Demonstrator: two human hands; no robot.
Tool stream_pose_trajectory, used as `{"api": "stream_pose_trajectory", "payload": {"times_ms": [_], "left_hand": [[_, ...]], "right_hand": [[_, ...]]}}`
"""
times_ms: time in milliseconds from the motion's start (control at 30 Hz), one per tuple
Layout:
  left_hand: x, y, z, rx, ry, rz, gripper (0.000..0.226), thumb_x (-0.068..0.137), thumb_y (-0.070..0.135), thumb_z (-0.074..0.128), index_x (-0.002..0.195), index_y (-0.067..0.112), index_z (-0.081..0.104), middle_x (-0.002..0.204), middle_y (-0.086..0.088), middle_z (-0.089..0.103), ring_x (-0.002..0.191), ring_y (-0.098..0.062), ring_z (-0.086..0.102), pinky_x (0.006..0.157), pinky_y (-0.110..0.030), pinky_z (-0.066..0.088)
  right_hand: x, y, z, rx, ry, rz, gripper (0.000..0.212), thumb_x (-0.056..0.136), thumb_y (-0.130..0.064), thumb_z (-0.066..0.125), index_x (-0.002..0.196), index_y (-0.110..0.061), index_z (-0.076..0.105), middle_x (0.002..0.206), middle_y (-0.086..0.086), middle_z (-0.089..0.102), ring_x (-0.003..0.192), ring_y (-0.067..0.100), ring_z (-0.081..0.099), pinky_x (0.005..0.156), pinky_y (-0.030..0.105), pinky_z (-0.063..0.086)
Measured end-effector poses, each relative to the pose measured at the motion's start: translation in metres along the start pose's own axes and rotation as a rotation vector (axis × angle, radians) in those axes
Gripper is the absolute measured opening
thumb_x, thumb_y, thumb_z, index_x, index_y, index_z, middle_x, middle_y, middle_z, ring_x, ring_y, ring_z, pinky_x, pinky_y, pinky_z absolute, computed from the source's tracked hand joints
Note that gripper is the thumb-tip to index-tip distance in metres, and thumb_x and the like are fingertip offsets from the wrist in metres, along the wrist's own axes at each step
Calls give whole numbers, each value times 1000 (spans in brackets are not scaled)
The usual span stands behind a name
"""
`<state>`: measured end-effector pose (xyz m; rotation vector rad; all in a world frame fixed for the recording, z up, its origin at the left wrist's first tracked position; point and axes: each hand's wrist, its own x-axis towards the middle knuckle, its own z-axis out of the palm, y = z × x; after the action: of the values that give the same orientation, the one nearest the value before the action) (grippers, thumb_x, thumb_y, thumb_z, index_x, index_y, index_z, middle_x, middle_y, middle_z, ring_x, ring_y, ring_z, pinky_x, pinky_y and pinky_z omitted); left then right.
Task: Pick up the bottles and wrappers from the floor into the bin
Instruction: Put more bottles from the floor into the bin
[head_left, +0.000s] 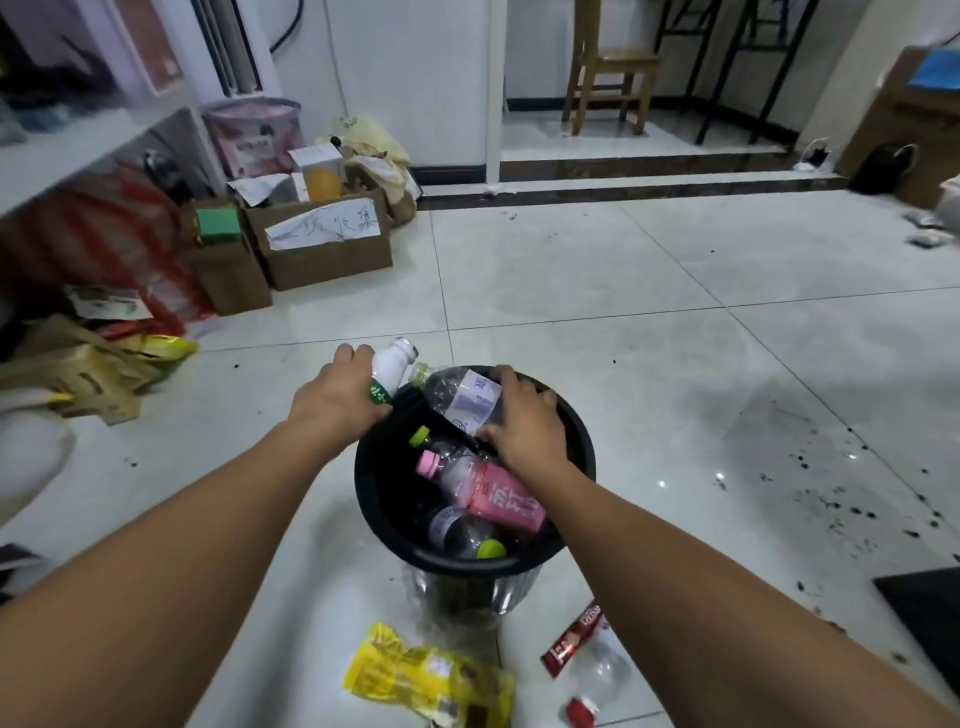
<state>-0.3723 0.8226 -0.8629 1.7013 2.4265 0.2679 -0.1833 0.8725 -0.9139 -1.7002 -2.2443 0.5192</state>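
A black round bin (579, 467) stands on the tiled floor in the middle of the view. My left hand (337, 397) grips a small white bottle (392, 366) with a green label just over the bin's far left rim. My right hand (524, 421) holds a clear plastic bottle (460, 395) with a white-and-blue label above the bin's mouth. Inside lie a pink-labelled bottle (493, 491) with a pink cap and clear bottles with green caps (491, 548). On the floor in front of the bin lie a yellow wrapper (431, 675) and a red-and-clear wrapper (582, 654).
Cardboard boxes (322, 244) and bags crowd the left wall under a white shelf. Flattened cardboard and packets (88, 374) lie at the left. A step and a wooden chair (608, 67) are at the back. Dark specks (831, 499) dot the floor on the right; a dark mat (930, 597) sits at lower right.
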Motion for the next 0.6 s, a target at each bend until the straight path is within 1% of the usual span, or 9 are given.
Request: {"api": "stream_pose_trajectory", "payload": {"times_ms": [67, 167, 233, 300, 367, 433, 500, 533, 600], "left_hand": [[1, -3, -3, 3, 3, -10, 54, 82, 30, 68, 125, 14, 41, 123, -7, 43, 105, -29, 53, 73, -35, 42], [5, -4, -7, -1, 24, -11, 53, 82, 30, 67, 125, 14, 41, 122, -7, 43, 105, -29, 53, 71, -34, 39], [5, 0, -7, 0, 23, 2, 54, 82, 30, 68, 125, 14, 40, 122, -7, 42, 106, -29, 52, 71, -34, 39], [4, 6, -2, -4, -5, 28, 57, 81, 30, 69, 127, 14, 40, 123, -7, 42, 108, -29, 52, 75, -35, 40], [2, 12, 5, -23, -50, 62, 59, 80, 29, 70, 128, 15, 39, 124, -7, 42, 108, -29, 52, 79, -36, 42], [-1, 19, 14, -46, -111, 84, 60, 79, 28, 71, 128, 16, 39, 125, -6, 42, 110, -28, 52, 83, -37, 43], [-5, 26, 24, -22, -194, 96, 65, 77, 30, 72, 131, 18, 39, 128, -6, 43, 115, -28, 49, 90, -39, 42], [-6, 28, 29, 21, -226, 101, 68, 78, 33, 72, 135, 19, 37, 131, -7, 42, 120, -28, 45, 95, -39, 39], [-11, 34, 38, 105, -248, 107, 74, 79, 37, 69, 141, 20, 32, 138, -8, 39, 127, -29, 38, 103, -41, 31]], "right_hand": [[2, -2, 4, -66, -54, 7, 61, 85, -26, 70, 136, -20, 36, 128, 10, 53, 123, 35, 41, 80, 38, 45], [7, -7, 12, -139, -109, 50, 56, 85, -17, 68, 132, -15, 37, 125, 14, 56, 118, 34, 48, 88, 40, 44], [8, -9, 18, -143, -130, 86, 54, 86, -12, 65, 131, -13, 36, 126, 15, 54, 116, 34, 52, 90, 41, 44], [7, -7, 22, -124, -164, 104, 58, 86, -12, 65, 135, -12, 33, 130, 15, 50, 119, 34, 51, 95, 42, 42], [5, -4, 21, -109, -167, 92, 64, 87, -17, 66, 141, -13, 31, 135, 14, 46, 124, 32, 46, 100, 41, 39], [3, 2, 15, -107, -113, 47, 62, 90, -22, 63, 143, -14, 31, 137, 13, 45, 126, 30, 43, 100, 39, 38], [1, 10, 4, -189, -4, -1, 51, 93, -22, 56, 140, -15, 37, 136, 11, 47, 127, 29, 40, 101, 37, 35], [2, 13, -3, -243, 55, -8, 46, 93, -20, 53, 138, -15, 40, 136, 11, 48, 127, 30, 38, 103, 37, 32], [4, 18, -20, -300, 147, 16, 45, 90, -15, 50, 135, -14, 45, 134, 13, 47, 126, 34, 36, 105, 38, 29]]}}
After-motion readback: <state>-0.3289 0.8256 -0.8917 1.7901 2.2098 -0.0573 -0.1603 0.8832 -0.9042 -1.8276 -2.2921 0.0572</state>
